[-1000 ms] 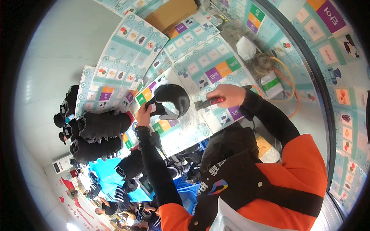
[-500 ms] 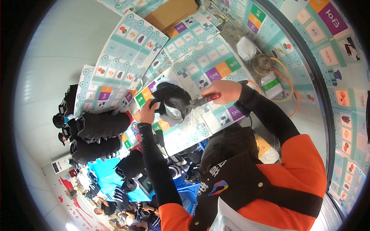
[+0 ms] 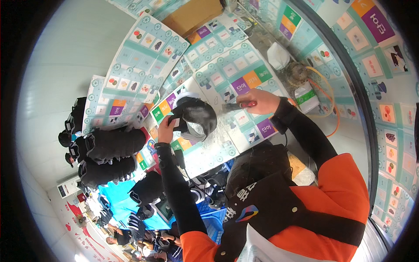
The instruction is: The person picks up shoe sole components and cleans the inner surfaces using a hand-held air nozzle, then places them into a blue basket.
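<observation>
A black shoe (image 3: pixel 204 114) with a pale grey inner lining is tilted over the patterned worktop (image 3: pixel 218 148). My left hand (image 3: pixel 165 131) is closed on its left edge, with the thumb and fingers pinching the black material. To the right of the shoe, my right hand (image 3: pixel 262 103) grips a red-handled tool (image 3: pixel 248 104). The tool's greyish working end points left at the shoe, a short gap away from it. Motion blur keeps me from telling whether that end is a blade or bristles. Pale dust or scraps lie on the worktop below the shoe.
Several black shoes (image 3: pixel 115 146) stand in rows at the left. A patterned board (image 3: pixel 139 56) leans behind the worktop, near a brown cardboard panel (image 3: pixel 192 17). Orange and yellow hoses (image 3: pixel 335 114) hang at the right. Below are a blue crate (image 3: pixel 214 227) and people working farther off.
My right hand has drawn the tool slightly up and away from the shoe, which its end was touching before. My left hand keeps its hold, and the shoe has hardly moved.
</observation>
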`<state>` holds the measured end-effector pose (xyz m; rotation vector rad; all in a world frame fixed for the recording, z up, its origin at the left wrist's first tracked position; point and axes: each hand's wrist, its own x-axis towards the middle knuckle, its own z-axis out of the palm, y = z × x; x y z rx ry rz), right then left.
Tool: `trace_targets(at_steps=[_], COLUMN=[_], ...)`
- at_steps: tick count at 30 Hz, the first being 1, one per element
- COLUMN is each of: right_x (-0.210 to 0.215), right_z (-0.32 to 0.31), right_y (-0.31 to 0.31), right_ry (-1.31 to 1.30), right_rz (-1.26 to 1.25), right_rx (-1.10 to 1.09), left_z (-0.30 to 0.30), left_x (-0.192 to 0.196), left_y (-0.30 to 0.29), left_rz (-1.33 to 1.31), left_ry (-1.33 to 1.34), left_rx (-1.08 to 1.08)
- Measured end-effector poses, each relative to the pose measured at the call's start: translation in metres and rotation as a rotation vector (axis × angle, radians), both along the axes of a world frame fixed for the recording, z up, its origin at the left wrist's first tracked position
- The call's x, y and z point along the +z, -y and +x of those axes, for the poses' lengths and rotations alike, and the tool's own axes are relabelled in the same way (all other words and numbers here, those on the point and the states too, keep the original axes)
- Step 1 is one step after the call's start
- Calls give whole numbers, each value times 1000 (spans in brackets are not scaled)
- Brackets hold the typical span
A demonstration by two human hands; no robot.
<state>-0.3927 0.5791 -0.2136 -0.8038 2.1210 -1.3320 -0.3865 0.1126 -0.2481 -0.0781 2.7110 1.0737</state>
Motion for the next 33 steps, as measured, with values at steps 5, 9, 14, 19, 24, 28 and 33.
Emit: trace_targets(at_steps=[5,9,14,19,24,28,33], right_x=[-4,-21,-31,-59,-201,-229,-184], right_z=[1,11,21,35,15,2,-22], right_y=[-11,-18,20,56,28,32,68], right_ry=[-73,-10,35,65,-229,-271,-371], right_rz=[58,-44,7,78,457,778,643], right_rx=[-113,-133,53,-1,-297,-257,-47], left_z=[1,-2,28,129,229,359,449], left_x=[5,-3,-22,-31,9,14,168], left_y=[-11,-11,51,82,6,35,204], left_rz=[56,120,143,-569,384,-78,-512], left_ry=[6,12,-35,13,21,-222,-543], left_rx=[17,60,172,80,940,825,896])
